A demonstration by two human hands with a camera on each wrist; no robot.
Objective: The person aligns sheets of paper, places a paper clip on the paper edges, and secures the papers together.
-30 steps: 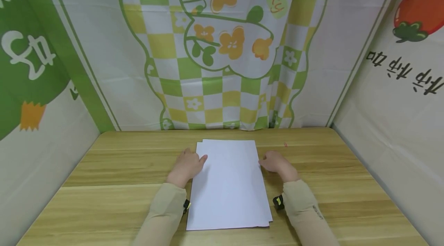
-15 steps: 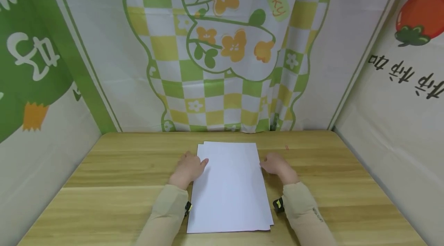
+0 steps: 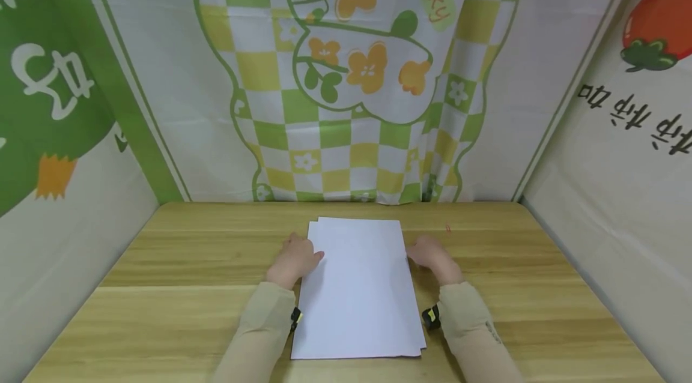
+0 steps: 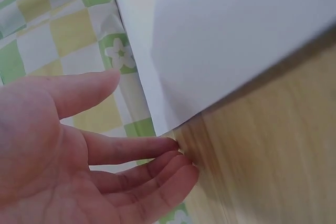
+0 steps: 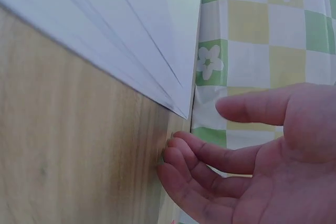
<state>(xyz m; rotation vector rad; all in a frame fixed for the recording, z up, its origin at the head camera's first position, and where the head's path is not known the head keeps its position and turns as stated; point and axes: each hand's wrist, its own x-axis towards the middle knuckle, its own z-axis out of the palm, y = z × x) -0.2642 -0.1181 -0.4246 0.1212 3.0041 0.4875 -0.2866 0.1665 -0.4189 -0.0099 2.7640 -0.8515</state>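
Note:
A pile of white paper sheets (image 3: 359,287) lies on the wooden table, its top sheet slightly offset from what is under it. My left hand (image 3: 294,260) is at the pile's left edge, the thumb reaching toward the paper. In the left wrist view, that hand (image 4: 84,156) has its thumb apart from loosely bent fingers, close to a paper corner. At the right edge is my right hand (image 3: 432,257). The right wrist view shows this hand (image 5: 252,161) with relaxed fingers by the table and paper corner, pinching nothing.
A tiny red piece (image 3: 448,228) lies on the table (image 3: 178,311) beyond my right hand. Behind the table hangs a checkered green and yellow curtain (image 3: 303,107). Printed cloth walls stand on both sides. Black devices (image 3: 431,317) sit at the wrists.
The head view shifts slightly. My left thumb has come down a little; both hands stay beside the paper, which keeps its place on the table.

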